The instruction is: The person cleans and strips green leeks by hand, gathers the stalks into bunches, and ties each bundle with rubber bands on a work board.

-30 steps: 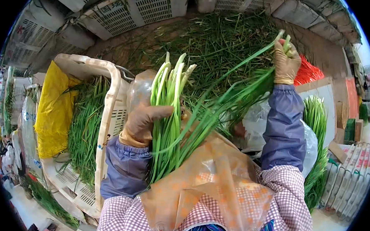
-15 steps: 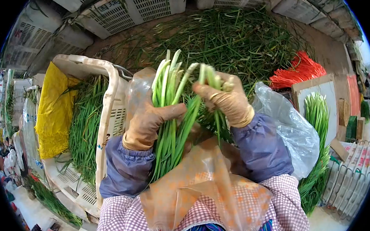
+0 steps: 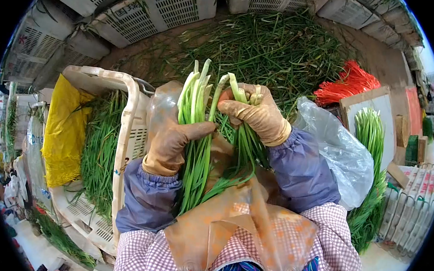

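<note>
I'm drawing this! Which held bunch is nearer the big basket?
The bunch in the left hand. The other bunch, in the right hand, is farther from the basket.

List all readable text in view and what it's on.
"国" on the white crate at the top; next character unclear.
Right of it: characters and digits, too blurred to read.
White stack at right: red marks, too small to read.

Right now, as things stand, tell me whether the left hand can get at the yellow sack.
Probably not directly: the left hand is closed around a bunch of green stalks, and the raised side of the white crate stands between it and the yellow sack.
</note>
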Tool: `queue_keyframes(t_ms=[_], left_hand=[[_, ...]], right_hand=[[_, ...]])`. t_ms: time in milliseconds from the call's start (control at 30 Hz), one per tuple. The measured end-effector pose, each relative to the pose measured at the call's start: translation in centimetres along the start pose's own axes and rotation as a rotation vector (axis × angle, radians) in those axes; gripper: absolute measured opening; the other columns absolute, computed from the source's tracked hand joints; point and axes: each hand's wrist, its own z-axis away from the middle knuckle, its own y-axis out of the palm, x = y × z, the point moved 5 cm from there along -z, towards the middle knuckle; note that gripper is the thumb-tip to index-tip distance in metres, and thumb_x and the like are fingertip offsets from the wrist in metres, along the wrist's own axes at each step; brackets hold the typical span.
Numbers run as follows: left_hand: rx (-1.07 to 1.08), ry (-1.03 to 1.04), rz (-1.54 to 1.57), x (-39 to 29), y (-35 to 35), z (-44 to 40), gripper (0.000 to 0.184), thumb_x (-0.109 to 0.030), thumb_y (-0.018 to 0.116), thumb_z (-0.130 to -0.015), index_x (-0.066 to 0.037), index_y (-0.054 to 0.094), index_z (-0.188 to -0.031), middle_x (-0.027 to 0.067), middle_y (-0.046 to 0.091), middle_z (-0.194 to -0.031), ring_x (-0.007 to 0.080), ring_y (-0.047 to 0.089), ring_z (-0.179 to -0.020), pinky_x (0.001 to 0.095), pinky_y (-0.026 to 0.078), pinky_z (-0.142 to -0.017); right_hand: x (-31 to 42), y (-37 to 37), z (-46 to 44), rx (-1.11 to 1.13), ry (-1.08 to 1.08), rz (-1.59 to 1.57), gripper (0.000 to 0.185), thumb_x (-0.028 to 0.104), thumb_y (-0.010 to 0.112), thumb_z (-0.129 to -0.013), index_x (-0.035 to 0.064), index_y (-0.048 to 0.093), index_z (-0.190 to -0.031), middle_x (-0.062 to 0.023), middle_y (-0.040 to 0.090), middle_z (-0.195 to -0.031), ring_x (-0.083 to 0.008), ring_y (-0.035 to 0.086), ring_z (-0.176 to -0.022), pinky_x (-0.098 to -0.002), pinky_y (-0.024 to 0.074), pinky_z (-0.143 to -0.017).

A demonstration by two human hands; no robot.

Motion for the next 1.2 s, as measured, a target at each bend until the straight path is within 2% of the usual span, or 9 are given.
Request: queue_keyframes(t_ms=[267, 333, 400, 467, 600, 800, 933, 1000, 1200], left_hand=[[0.051, -0.271, 0.184, 1.9, -0.4, -1.2, 0.028, -0.005, 0.071, -0.073, 0.000, 0.060, -0.098, 0.0082, 0.064, -0.079, 0.0177, 0.064, -0.067, 0.0273, 0.053, -0.054], [0.139, -0.087, 0.030, 1.6, 0.1, -1.6, 0.023, -0.006, 0.069, -0.075, 0.002, 0.061, -0.095, 0.0092, 0.064, -0.076, 0.0185, 0.065, -0.066, 0.0293, 0.054, -0.053], [0.342, 0.361, -0.483, 0.6, 0.4, -1.5, 0.027, -0.004, 0.067, -0.076, 0.003, 0.059, -0.100, 0.0101, 0.064, -0.077, 0.0193, 0.065, -0.065, 0.0303, 0.056, -0.054], [0.109, -0.166, 0.091, 1.1, 0.5, -1.3, 0.036, -0.002, 0.066, -0.075, 0.002, 0.054, -0.109, 0.0104, 0.064, -0.081, 0.0194, 0.065, -0.067, 0.0298, 0.056, -0.056], [0.055, -0.071, 0.100, 1.4, 1.5, -0.5, 0.031, -0.002, 0.067, -0.075, 0.001, 0.055, -0.103, 0.0106, 0.064, -0.082, 0.0213, 0.065, -0.066, 0.0340, 0.058, -0.055], [0.109, -0.111, 0.031, 1.6, 0.2, -0.7, 0.040, -0.005, 0.069, -0.072, 0.001, 0.052, -0.108, 0.0084, 0.062, -0.083, 0.0177, 0.063, -0.063, 0.0280, 0.055, -0.055], [0.043, -0.120, 0.034, 2.1, -0.2, -1.2, 0.037, -0.007, 0.070, -0.073, 0.000, 0.053, -0.105, 0.0053, 0.060, -0.082, 0.0145, 0.061, -0.062, 0.0247, 0.051, -0.053], [0.048, -0.079, 0.015, 2.1, 0.4, -1.4, 0.028, -0.008, 0.068, -0.074, 0.003, 0.059, -0.098, 0.0070, 0.064, -0.078, 0.0147, 0.063, -0.061, 0.0259, 0.053, -0.052], [0.073, -0.046, -0.006, 1.5, 1.2, -1.2, 0.031, -0.010, 0.067, -0.076, 0.002, 0.056, -0.102, 0.0105, 0.064, -0.082, 0.0187, 0.065, -0.066, 0.0286, 0.057, -0.056]], right_hand=[[0.1, 0.1, 0.5, -0.039, 0.005, -0.190, 0.013, 0.007, 0.068, -0.079, 0.0002, 0.062, -0.088, -0.0016, 0.059, -0.069, -0.0057, 0.047, -0.050, -0.0203, 0.0392, -0.047], [0.1, 0.2, 0.7, -0.010, -0.014, -0.208, 0.012, 0.008, 0.068, -0.079, 0.0009, 0.062, -0.087, -0.0018, 0.059, -0.069, -0.0056, 0.049, -0.052, -0.0196, 0.0407, -0.048], [0.8, -0.5, 0.6, -0.165, -0.151, -0.064, 0.017, 0.015, 0.065, -0.082, 0.0001, 0.063, -0.090, 0.0001, 0.055, -0.065, -0.0068, 0.049, -0.053, -0.0209, 0.0409, -0.050], [0.7, -1.3, 0.1, -0.200, -0.171, -0.052, 0.015, 0.015, 0.067, -0.081, 0.0009, 0.063, -0.087, -0.0002, 0.055, -0.063, -0.0072, 0.050, -0.052, -0.0211, 0.0424, -0.050], [0.0, -1.8, 0.0, -0.205, -0.155, -0.015, 0.013, 0.014, 0.070, -0.079, 0.0031, 0.064, -0.082, -0.0007, 0.057, -0.062, -0.0076, 0.051, -0.050, -0.0215, 0.0422, -0.047], [0.2, -9.6, -0.9, -0.628, -0.377, 0.016, 0.011, 0.012, 0.063, -0.083, 0.0012, 0.063, -0.083, -0.0015, 0.057, -0.059, -0.0081, 0.051, -0.048, -0.0227, 0.0417, -0.043], [1.8, -7.0, 0.7, -0.304, -0.167, 0.154, 0.016, 0.013, 0.064, -0.083, 0.0003, 0.064, -0.093, 0.0008, 0.050, -0.058, -0.0070, 0.047, -0.049, -0.0218, 0.0386, -0.045], [1.2, -4.9, 1.0, -0.183, -0.103, -0.097, 0.015, 0.012, 0.066, -0.081, 0.0012, 0.064, -0.091, 0.0015, 0.052, -0.061, -0.0059, 0.048, -0.050, -0.0208, 0.0392, -0.046], [1.7, -3.3, -0.1, -0.182, -0.148, 0.044, 0.014, 0.014, 0.070, -0.079, 0.0027, 0.065, -0.086, 0.0001, 0.057, -0.064, -0.0055, 0.050, -0.051, -0.0204, 0.0407, -0.046]])
